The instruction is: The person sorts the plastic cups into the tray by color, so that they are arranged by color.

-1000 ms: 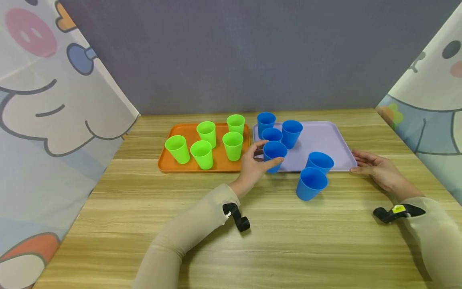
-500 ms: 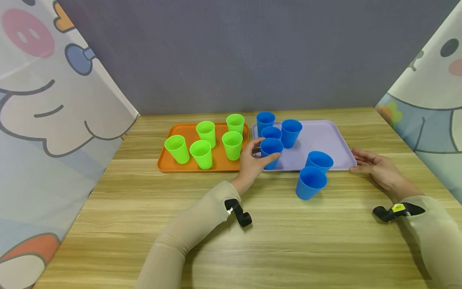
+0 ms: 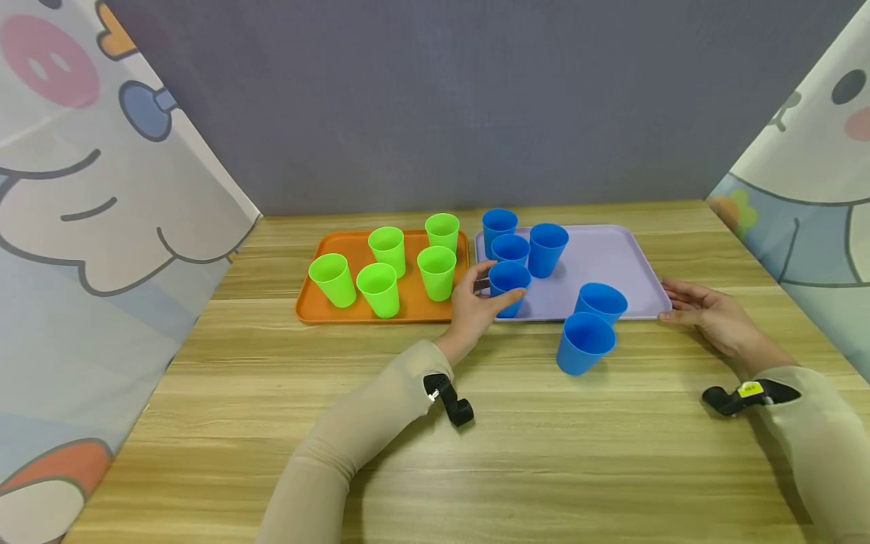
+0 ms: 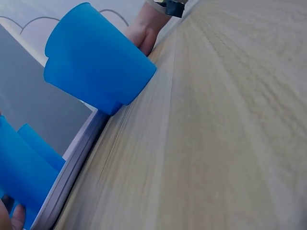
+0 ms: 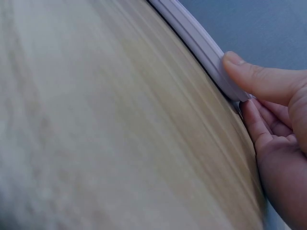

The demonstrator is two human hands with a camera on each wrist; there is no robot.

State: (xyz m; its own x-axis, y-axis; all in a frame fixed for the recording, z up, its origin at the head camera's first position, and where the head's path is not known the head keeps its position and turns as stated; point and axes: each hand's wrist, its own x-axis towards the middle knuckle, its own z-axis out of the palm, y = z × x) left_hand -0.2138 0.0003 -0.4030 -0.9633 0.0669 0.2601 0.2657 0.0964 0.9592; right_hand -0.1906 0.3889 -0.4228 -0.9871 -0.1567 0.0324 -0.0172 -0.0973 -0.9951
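Note:
My left hand [image 3: 495, 291] grips a blue cup [image 3: 510, 281] at the front left of the lavender tray [image 3: 612, 261], thumb on its far side and fingers on its near side. That cup [image 4: 21, 167] fills the lower left of the left wrist view. Three more blue cups [image 3: 511, 248] cluster behind it and another [image 3: 601, 301] stands at the tray's front edge. One blue cup [image 3: 583, 344] [image 4: 96, 62] stands on the table just in front of the tray. My right hand [image 3: 703, 311] holds the tray's front right corner, thumb [image 5: 259, 76] on the rim [image 5: 192, 36], fingers beneath.
An orange tray [image 3: 340, 243] left of the lavender one carries several green cups [image 3: 379, 289]. Cartoon-print curtains [image 3: 102, 227] wall off both sides and a grey panel closes the back. The wooden table [image 3: 510, 453] stretches toward me.
My left hand has carried the blue cup a little back and left, further onto the lavender tray. The right hand has stayed at the tray's corner.

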